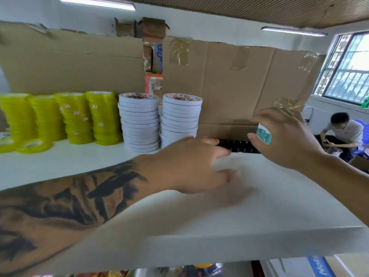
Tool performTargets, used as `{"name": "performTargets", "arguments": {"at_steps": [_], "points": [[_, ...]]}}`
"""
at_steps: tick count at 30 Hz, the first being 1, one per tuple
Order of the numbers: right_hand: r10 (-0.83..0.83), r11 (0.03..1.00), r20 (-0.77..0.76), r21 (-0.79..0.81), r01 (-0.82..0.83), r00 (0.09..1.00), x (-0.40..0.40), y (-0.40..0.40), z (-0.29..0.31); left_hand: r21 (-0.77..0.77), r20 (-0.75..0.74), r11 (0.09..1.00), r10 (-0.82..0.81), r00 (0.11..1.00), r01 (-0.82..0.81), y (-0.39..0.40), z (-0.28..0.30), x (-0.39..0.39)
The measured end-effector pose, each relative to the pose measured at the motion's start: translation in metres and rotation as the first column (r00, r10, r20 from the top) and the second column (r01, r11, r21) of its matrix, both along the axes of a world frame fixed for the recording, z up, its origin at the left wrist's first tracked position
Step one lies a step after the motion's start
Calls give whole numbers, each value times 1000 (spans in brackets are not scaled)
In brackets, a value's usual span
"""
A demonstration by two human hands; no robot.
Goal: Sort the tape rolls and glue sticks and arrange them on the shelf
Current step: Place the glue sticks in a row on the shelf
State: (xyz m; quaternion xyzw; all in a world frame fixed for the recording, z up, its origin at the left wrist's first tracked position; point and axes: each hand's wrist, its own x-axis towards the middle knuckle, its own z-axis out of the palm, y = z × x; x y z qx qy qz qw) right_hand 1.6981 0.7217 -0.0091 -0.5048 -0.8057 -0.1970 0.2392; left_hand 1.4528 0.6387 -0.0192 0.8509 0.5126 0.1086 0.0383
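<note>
From my feed I see the white shelf [259,196] filling the lower half of the frame, with a taped cardboard backing [229,80] standing behind it. My right hand [287,136], right of centre, is closed around a small white-and-teal glue stick [264,134], pinched between thumb and fingers and held just above the back edge of the shelf. Directly below and to the left of it, a row of black-capped glue sticks [239,146] lines the rear of the shelf against the cardboard. My left hand [191,166], in the centre of the frame on a tattooed forearm, reaches flat over the shelf with fingers loosely spread, holding nothing; its fingertips are blurred and lie near the left end of that black row, though I cannot tell if they touch it. At middle left stand two stacks of white tape rolls [159,122], and further left four stacks of yellow-green tape rolls [75,116], with loose yellow-green rolls [33,145] lying flat at the far left edge. A seated person [343,132] shows at the right edge.
</note>
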Motion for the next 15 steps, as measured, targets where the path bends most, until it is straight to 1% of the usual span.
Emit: {"name": "performTargets", "arguments": {"at_steps": [3,6,8,10,12,15], "points": [[163,985,75,-74,-157,984,-45,-29,2,-6,78,996,93,993,-93,-37,9,-55],[316,944,132,-143,-297,940,-103,-50,-4,10,93,973,231,969,-232,-64,10,-118],[381,915,172,-211,-344,908,-147,-59,-8,5,27,933,359,933,-360,-79,3,-162],[454,880,219,-264,-395,864,-192,-67,-11,60,-63,898,440,896,-436,-95,-6,-206],[537,838,238,-256,-482,809,-238,-76,-15,77,-87,868,497,864,-491,-115,-11,-248],[610,791,254,-257,-556,751,-307,-91,-16,72,-119,840,542,832,-537,-145,-9,-309]]}}
